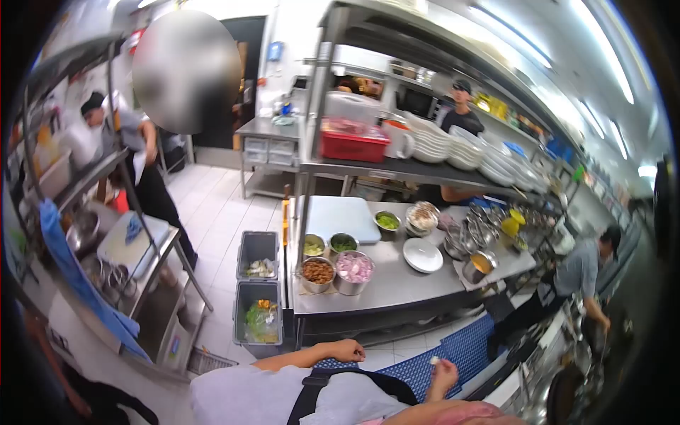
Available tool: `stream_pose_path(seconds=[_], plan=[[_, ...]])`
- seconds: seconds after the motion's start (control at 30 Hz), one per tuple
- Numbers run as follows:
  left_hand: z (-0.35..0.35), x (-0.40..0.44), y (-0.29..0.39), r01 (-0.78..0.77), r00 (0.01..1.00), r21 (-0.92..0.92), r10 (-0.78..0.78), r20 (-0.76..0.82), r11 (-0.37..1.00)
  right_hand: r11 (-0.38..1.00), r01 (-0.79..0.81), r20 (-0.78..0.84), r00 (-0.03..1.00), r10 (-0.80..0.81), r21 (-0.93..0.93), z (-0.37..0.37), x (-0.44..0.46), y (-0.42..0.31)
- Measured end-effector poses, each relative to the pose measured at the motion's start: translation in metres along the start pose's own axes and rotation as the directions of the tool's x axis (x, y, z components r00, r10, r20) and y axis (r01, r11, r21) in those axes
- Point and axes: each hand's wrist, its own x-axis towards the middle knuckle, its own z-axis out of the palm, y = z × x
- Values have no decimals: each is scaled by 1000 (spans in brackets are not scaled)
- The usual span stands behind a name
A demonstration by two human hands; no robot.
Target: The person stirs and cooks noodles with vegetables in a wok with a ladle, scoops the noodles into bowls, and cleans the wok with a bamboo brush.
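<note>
My left hand (pixel 347 350) is in front of my body, near the front edge of the steel table (pixel 386 290), its fingers curled in and nothing seen in them. Lower and to the right, my right hand (pixel 443 377) is raised and pinches a small whitish piece (pixel 434 360), too small to name. Closest on the tabletop are a metal pot of chopped pinkish onion (pixel 353 267) and a pot of brown pieces (pixel 318 270). Behind them are pots of pale green bits (pixel 313 246) and chopped greens (pixel 343 243). Further right lies a white plate (pixel 423 255).
A white cutting board (pixel 343 219) lies at the table's back left. Two grey bins (pixel 258 312) with scraps stand at its left end. Overhead, a shelf holds a red container (pixel 353 144) and stacked bowls (pixel 428 139). Co-workers (pixel 570 265) stand right, left and behind the shelf.
</note>
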Motion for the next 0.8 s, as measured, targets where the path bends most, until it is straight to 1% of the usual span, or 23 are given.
stream_pose_path(seconds=[0.07,0.13,0.17,0.2,0.23,0.27,0.3,0.4,0.43,0.5,0.53,0.57,0.6,0.63,0.67,0.7,0.73,0.77,0.8], plan=[[-9,-31,-12,14,998,-60,-18,-62,998,997,-74,235,969,78,-26,67,-49,-69],[-18,-69,-24,17,989,-176,-42,-140,984,999,24,370,929,-6,-46,118,-40,-91],[-19,-87,-30,29,983,-199,-64,-172,980,996,68,427,903,-38,-55,139,-38,-104],[-25,-100,-38,35,976,-217,-81,-204,975,988,147,451,886,-109,-50,163,-40,-136],[-29,-111,-48,33,966,-236,-91,-240,971,978,202,473,867,-153,-53,188,-63,-193],[-32,-122,-56,32,958,-254,-102,-269,967,957,284,500,839,-215,-65,209,-71,-225],[-36,-131,-64,35,949,-266,-116,-292,963,932,349,526,813,-248,-99,227,-66,-239],[-49,-152,-82,5,910,-359,-153,-385,933,932,360,640,725,-254,-38,280,-117,-296],[-62,-165,-72,35,897,-409,-209,-390,912,921,388,698,669,-256,-34,299,-134,-304],[-72,-177,-92,-37,846,-333,-148,-513,942,903,428,798,557,-231,-37,324,-176,-305],[-70,-181,-103,-64,820,-301,-122,-560,952,897,438,850,490,-191,-51,337,-192,-296],[-71,-189,-112,-44,800,-368,-188,-570,929,910,414,893,420,-160,-31,346,-212,-286],[-72,-199,-116,-21,782,-436,-257,-568,900,867,494,938,328,-114,-68,355,-229,-277],[-75,-211,-118,-8,757,-484,-311,-575,875,830,552,960,266,-85,-80,363,-250,-268],[-81,-222,-122,1,726,-521,-359,-587,854,781,624,980,174,-96,-35,368,-270,-265],[-79,-233,-129,40,677,-541,-421,-603,840,750,661,995,79,-66,-3,375,-287,-267],[-77,-243,-136,79,622,-561,-481,-618,824,749,659,995,10,-98,67,381,-296,-262],[-78,-254,-138,102,574,-585,-528,-626,805,717,686,989,-35,-141,126,390,-304,-266],[-74,-267,-139,129,518,-619,-584,-625,775,710,645,955,-111,-276,281,403,-301,-266]])
